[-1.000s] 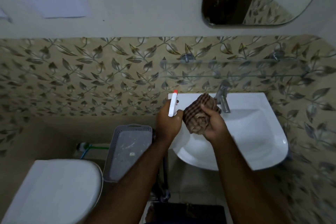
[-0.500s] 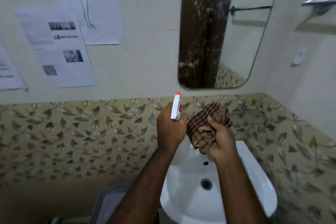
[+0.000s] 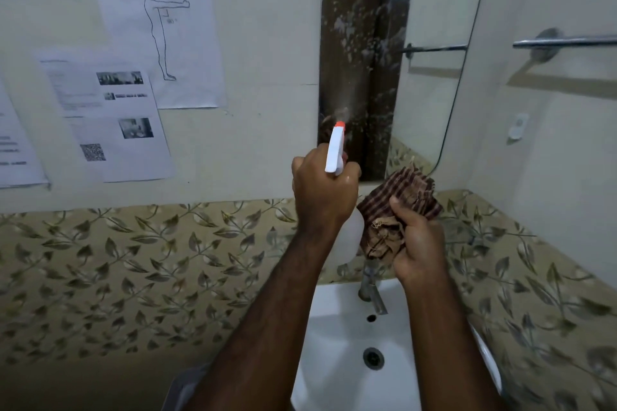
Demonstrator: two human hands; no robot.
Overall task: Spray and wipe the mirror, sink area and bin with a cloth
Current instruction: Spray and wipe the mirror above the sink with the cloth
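My left hand (image 3: 322,192) grips a white spray bottle (image 3: 335,152) with an orange nozzle, aimed up at the wall mirror (image 3: 430,53). A fine mist hangs just off the nozzle, and the mirror's left half is speckled with droplets. Just right of the bottle, my right hand (image 3: 417,243) holds a bunched brown checked cloth (image 3: 400,197) below the mirror's lower edge. The white sink (image 3: 337,360) lies under both forearms, with its metal tap (image 3: 370,290) below the cloth. A sliver of the grey bin (image 3: 182,387) shows at the bottom edge.
Several printed sheets (image 3: 110,117) are taped to the wall on the left. A chrome towel bar (image 3: 567,42) is fixed to the right wall. Leaf-patterned tiles (image 3: 133,260) run behind and beside the sink.
My view has tilted up from the sink and bin to the whole mirror. Both hands rose toward the mirror, and spray now leaves the nozzle.
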